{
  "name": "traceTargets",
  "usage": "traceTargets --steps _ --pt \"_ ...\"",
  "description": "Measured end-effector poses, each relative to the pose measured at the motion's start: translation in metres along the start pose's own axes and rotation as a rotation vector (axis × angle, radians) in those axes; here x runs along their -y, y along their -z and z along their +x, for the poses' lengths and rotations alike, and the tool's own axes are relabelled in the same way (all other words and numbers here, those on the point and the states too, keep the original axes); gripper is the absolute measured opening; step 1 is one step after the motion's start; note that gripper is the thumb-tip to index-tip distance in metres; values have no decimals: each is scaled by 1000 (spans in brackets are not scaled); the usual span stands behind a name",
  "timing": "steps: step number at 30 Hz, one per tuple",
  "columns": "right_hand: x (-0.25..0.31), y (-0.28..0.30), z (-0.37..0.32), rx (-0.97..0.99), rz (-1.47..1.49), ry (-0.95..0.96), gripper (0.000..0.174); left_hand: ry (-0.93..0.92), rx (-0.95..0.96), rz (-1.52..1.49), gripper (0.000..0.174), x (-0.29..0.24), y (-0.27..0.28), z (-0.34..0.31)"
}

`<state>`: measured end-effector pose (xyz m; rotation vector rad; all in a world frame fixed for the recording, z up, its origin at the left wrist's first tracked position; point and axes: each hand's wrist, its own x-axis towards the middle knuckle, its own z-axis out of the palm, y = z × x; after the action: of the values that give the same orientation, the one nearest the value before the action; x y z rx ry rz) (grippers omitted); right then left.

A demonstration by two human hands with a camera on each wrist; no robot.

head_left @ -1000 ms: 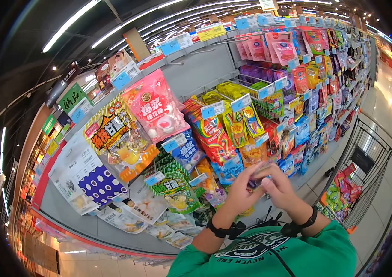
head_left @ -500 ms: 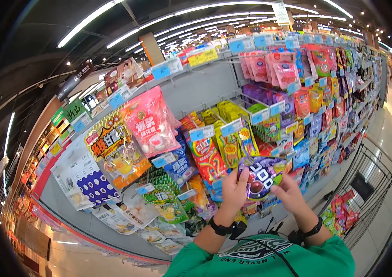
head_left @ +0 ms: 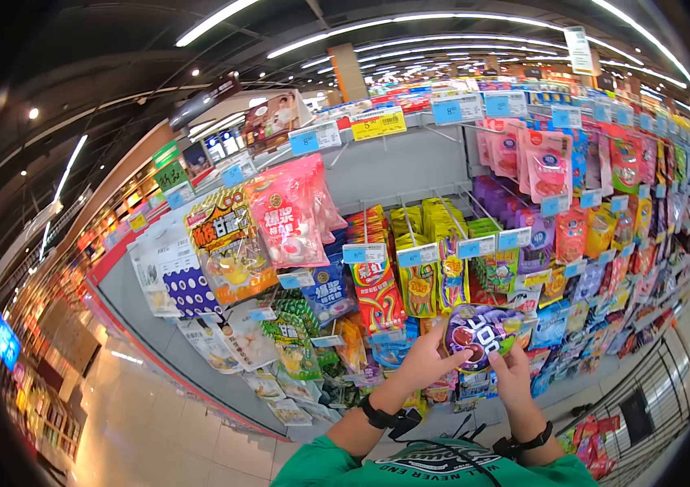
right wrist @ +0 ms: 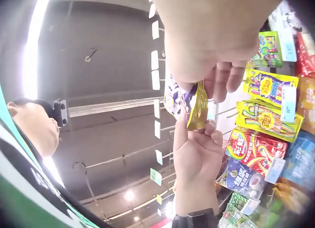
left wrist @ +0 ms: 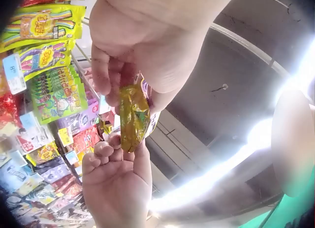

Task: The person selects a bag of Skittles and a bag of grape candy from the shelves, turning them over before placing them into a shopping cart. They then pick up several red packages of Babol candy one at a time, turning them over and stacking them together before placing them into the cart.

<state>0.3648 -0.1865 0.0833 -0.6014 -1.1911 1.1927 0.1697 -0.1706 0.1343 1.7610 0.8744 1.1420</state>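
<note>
In the head view, a small purple candy bag [head_left: 483,334] with dark fruit pictures and white letters faces up between both hands. My left hand [head_left: 424,363] grips its left side, thumb laid across the printed front. At the lower right edge, my right hand [head_left: 514,383] pinches the bag with its thumb on the front. Both wrist views show the bag's shiny yellow side, with the left hand [left wrist: 142,46] and the right hand [right wrist: 216,56] at opposite ends. Fingers behind the bag are hidden in the head view.
Hanging candy bags fill the shelf rack ahead, among them a red rainbow pack [head_left: 377,296] and a pink marshmallow bag [head_left: 284,223]. Blue price tags [head_left: 365,253] stick out in front. A wire shopping cart [head_left: 660,406] with red packs stands at lower right.
The bag was mostly hidden between the hands, then turned with its purple front showing. Since then the left thumb has moved onto the front. The head view has swung left.
</note>
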Motion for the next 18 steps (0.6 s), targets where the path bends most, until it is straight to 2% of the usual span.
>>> traceTargets --steps 1,2,7,9,10,11,13,15,17,18 --pt "-2 5 1 19 2 -8 30 4 -7 -32 60 -1 -6 2" --pt "-4 11 -1 1 17 -24 29 19 -42 -169 52 -2 -15 3" --pt "-9 41 -6 -58 64 -58 32 -5 -146 -202 43 -1 -44 14" --pt "-14 55 -6 -57 44 -54 36 118 -258 82 35 -3 -49 18" --pt "-13 59 -7 -30 60 -57 39 -32 -331 241 29 -1 -55 21" --pt "-10 61 -7 -5 76 -60 42 -29 -334 242 29 -1 -60 26" --pt "2 51 -10 21 137 -15 47 -469 -264 532 29 0 -72 36" --pt "5 52 -14 43 200 26 52 -481 -203 586 29 1 -94 36" --pt "-3 65 -18 -127 250 -97 56 -525 -67 686 28 1 -116 32" --pt "-3 77 -17 -132 295 -170 48 -535 7 685 29 5 -121 32"
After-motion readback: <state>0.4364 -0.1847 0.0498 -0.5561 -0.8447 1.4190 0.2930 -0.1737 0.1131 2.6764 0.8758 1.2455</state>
